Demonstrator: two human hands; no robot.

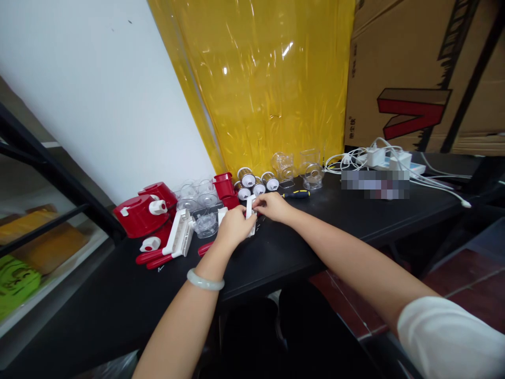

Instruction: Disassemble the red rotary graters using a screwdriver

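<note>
My left hand is closed around a white plastic part, held slightly above the black table. A red grip sticks out below that hand; whether it belongs to the held part is hidden. My right hand has its fingertips pinched together against the white part's right side, and anything between them is too small to tell. To the left lie white crank-like parts with red grips. Right behind the hands are several metal drums with white ends and red plastic hoppers.
Red housings with white knobs stand at the left beside clear plastic cups. A black-and-yellow screwdriver lies right of the drums. White cables and chargers crowd the table's back right, before a cardboard box. Yellow sheeting hangs behind.
</note>
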